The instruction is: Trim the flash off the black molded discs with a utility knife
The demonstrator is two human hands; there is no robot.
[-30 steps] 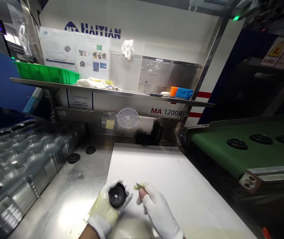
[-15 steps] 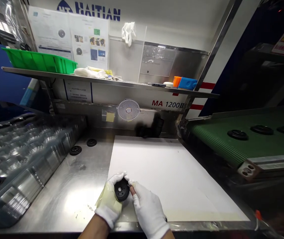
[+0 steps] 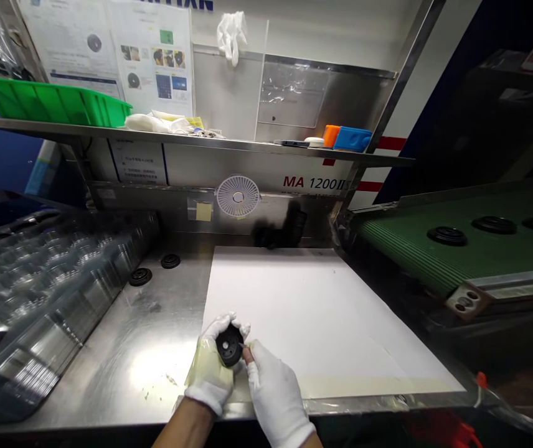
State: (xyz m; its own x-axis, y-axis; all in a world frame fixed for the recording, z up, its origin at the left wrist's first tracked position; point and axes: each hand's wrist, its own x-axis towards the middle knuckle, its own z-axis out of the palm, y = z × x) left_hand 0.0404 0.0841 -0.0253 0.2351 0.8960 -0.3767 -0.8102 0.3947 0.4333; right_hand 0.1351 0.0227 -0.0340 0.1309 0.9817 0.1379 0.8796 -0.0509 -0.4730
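Note:
My left hand (image 3: 211, 364), in a white glove with a yellowish palm, is closed around a black round ribbed plastic part (image 3: 229, 346) and tilts its flat face towards me. That face has a light centre hole and several small holes. My right hand (image 3: 273, 389), also white-gloved with a bare thumb tip, is pinched at the part's right rim. A thin small tip seems to show at the pinch, but what it is I cannot make out. Both hands are above the near left edge of the white sheet (image 3: 322, 323).
Two similar black parts (image 3: 140, 277) lie on the steel table (image 3: 108, 367). Stacked clear trays (image 3: 75, 298) stand at left. More black parts (image 3: 447, 235) sit on the green conveyor (image 3: 397, 249) at right. A shelf (image 3: 248, 147) holds a green bin (image 3: 56, 102); a small fan (image 3: 237, 196) is below.
The view has tipped downward, so the background sits higher in the picture. Both hands keep their hold at the black part, which has turned slightly.

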